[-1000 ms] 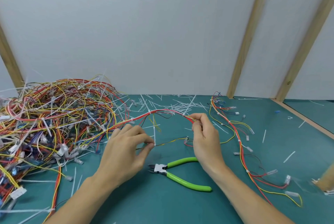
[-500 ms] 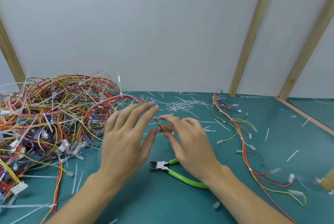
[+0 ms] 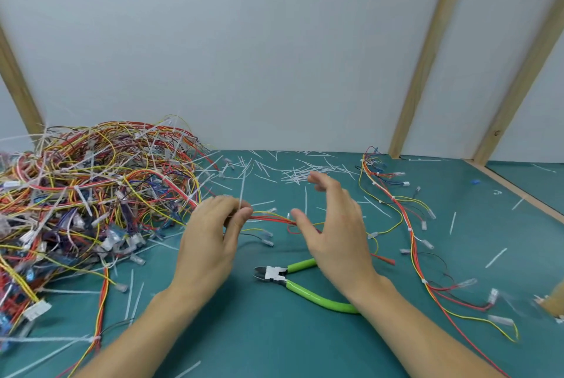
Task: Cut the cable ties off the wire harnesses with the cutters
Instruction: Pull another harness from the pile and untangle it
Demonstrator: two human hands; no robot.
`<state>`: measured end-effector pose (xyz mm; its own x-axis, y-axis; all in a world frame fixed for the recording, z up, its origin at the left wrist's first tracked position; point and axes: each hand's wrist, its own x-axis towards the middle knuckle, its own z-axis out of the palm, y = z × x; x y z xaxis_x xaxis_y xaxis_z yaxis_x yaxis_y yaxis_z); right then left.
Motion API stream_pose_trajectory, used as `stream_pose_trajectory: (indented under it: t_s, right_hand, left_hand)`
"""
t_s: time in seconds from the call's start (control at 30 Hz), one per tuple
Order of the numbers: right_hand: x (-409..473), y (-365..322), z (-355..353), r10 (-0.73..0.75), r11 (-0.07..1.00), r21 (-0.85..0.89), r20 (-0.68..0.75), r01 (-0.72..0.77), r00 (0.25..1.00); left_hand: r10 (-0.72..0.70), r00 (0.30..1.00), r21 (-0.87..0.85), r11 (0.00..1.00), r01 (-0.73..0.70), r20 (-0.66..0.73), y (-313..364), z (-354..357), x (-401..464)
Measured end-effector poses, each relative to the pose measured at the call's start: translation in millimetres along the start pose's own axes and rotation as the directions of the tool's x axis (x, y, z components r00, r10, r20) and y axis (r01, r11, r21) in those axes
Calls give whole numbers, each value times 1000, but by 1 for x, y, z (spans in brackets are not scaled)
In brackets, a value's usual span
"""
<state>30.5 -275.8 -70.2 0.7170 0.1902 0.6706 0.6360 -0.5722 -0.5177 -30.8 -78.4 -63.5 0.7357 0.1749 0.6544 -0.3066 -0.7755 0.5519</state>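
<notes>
My left hand pinches a red and yellow wire harness between thumb and fingers, with a white cable tie sticking up from the pinch. The harness runs right toward my right hand, which hovers with fingers spread and holds nothing. The green-handled cutters lie on the teal table just below and between my hands, jaws pointing left, untouched. A big tangled pile of tied harnesses fills the left side.
A separate long harness trails down the right side of the teal table. Cut white tie pieces litter the back near the white wall. Wooden strips lean at the right, and a wooden edge borders the table there.
My right hand has let go of the harness end and opened, moving right. My left hand has closed its fingers on the harness and a tie. The cutters have not moved.
</notes>
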Motion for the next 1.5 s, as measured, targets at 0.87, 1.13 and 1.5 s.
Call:
stream_pose_trajectory:
  t_s: [0.87, 1.13, 1.5]
  right_hand:
    - [10, 20, -10, 341, 923, 221, -95, -314, 935]
    - [18, 18, -26, 304, 918, 319, -185, -235, 935]
    - [8, -22, -48, 283, 901, -410, 803, 142, 524]
  left_hand:
    - [-532, 807, -408, 817, 408, -258, -37, -11, 9]
    - [-580, 762, -445, 785, 431, -287, -46, -12, 11]
    - [-604, 750, -462, 765, 450, -269, -46, -14, 9]
